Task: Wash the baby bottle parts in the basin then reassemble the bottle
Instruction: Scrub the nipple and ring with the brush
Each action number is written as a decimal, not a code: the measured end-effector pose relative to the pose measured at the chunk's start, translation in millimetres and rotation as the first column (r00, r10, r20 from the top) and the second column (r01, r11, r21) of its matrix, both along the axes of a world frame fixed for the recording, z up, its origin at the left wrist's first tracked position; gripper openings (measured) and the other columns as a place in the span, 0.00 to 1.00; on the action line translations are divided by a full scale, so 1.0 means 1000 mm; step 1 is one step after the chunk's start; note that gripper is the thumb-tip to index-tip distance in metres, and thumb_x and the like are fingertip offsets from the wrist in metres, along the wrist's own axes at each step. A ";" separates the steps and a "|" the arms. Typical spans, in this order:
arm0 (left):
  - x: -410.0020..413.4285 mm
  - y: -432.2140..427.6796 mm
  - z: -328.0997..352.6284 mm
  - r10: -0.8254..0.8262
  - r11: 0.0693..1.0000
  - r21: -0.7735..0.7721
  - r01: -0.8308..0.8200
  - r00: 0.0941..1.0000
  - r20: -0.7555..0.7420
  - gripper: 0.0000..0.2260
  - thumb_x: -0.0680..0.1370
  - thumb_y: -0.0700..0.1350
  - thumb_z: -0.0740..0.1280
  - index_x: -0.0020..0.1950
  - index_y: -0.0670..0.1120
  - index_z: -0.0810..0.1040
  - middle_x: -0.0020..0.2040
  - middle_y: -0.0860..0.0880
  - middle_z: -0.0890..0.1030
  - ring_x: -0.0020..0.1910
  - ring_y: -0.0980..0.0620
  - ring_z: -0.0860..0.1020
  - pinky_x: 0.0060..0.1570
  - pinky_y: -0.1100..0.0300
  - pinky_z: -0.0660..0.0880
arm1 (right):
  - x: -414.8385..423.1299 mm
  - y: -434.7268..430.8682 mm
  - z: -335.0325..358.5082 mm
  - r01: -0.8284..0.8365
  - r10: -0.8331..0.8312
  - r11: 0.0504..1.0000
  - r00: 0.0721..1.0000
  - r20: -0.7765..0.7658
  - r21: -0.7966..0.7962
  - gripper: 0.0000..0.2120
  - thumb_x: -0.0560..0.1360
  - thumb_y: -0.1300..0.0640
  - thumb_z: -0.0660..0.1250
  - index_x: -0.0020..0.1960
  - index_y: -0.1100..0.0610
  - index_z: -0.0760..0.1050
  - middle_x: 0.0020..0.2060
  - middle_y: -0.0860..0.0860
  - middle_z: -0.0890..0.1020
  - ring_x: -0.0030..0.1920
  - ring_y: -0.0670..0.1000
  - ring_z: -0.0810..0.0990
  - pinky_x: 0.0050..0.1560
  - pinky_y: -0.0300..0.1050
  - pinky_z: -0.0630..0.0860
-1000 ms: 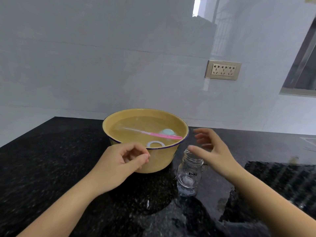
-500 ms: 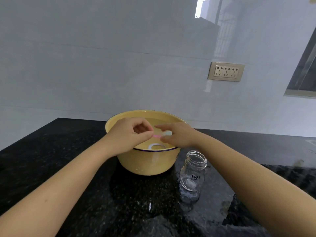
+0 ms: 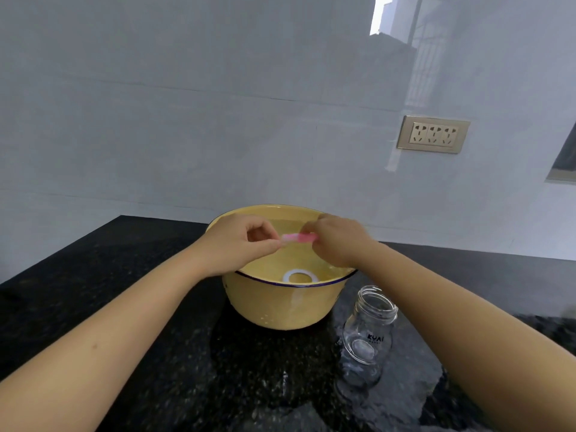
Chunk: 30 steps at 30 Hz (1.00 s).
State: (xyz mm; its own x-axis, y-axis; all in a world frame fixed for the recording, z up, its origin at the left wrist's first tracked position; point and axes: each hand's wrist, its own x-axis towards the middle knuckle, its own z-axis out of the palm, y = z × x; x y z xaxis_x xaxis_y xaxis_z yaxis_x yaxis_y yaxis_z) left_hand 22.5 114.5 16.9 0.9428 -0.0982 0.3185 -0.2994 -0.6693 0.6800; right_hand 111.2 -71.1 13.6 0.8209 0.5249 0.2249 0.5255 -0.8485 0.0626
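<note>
A yellow basin (image 3: 280,307) with a dark blue rim holds water on the black counter. A white ring (image 3: 300,276) lies under the water near its front. Over the basin, my left hand (image 3: 237,244) and my right hand (image 3: 338,241) each pinch an end of a pink brush (image 3: 300,237); the rest of the brush is hidden by my fingers. The clear glass bottle (image 3: 367,335) stands upright and uncapped on the counter, right of the basin, below my right forearm.
The black speckled counter (image 3: 156,369) is wet around the basin and bottle. A pale tiled wall rises behind, with a gold socket plate (image 3: 433,134) at the right. A window edge (image 3: 564,163) shows at the far right.
Both hands moved from the counter up over the basin and took hold of the pink brush, lifting it out of the water. The bottle stayed where it was.
</note>
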 end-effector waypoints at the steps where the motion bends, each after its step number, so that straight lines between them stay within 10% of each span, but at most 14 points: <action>1: 0.002 0.001 0.000 0.001 1.000 0.011 -0.001 1.000 -0.004 0.02 0.74 0.47 0.70 0.43 0.51 0.81 0.41 0.55 0.82 0.41 0.58 0.78 0.38 0.73 0.70 | 0.001 -0.003 0.003 0.003 -0.004 1.000 0.999 0.041 0.006 0.20 0.77 0.58 0.55 0.67 0.48 0.70 0.59 0.52 0.74 0.59 0.56 0.75 0.48 0.45 0.67; 10: 0.023 0.002 0.007 -0.151 0.971 0.163 0.175 0.978 -0.145 0.05 0.74 0.47 0.71 0.46 0.57 0.82 0.46 0.62 0.81 0.49 0.64 0.77 0.47 0.69 0.71 | 0.013 -0.018 -0.011 0.114 -0.132 0.982 0.984 0.121 0.150 0.19 0.76 0.44 0.61 0.66 0.44 0.68 0.52 0.51 0.76 0.53 0.56 0.78 0.47 0.46 0.69; 22: 0.046 -0.036 0.013 -0.282 0.645 0.458 0.612 0.747 -0.601 0.29 0.74 0.38 0.64 0.71 0.61 0.65 0.70 0.57 0.69 0.66 0.55 0.70 0.56 0.63 0.69 | 0.018 -0.019 -0.016 0.077 -0.095 0.988 0.986 0.138 0.134 0.15 0.79 0.49 0.57 0.65 0.46 0.71 0.52 0.53 0.76 0.52 0.57 0.78 0.43 0.45 0.67; 30: 0.053 -0.022 0.004 -0.288 0.803 0.360 0.475 0.838 -0.463 0.21 0.71 0.47 0.71 0.61 0.62 0.71 0.61 0.56 0.72 0.54 0.52 0.76 0.54 0.56 0.75 | 0.018 -0.021 -0.016 0.098 -0.118 0.979 0.988 0.104 0.177 0.15 0.79 0.49 0.57 0.64 0.45 0.71 0.53 0.53 0.76 0.54 0.57 0.78 0.45 0.45 0.66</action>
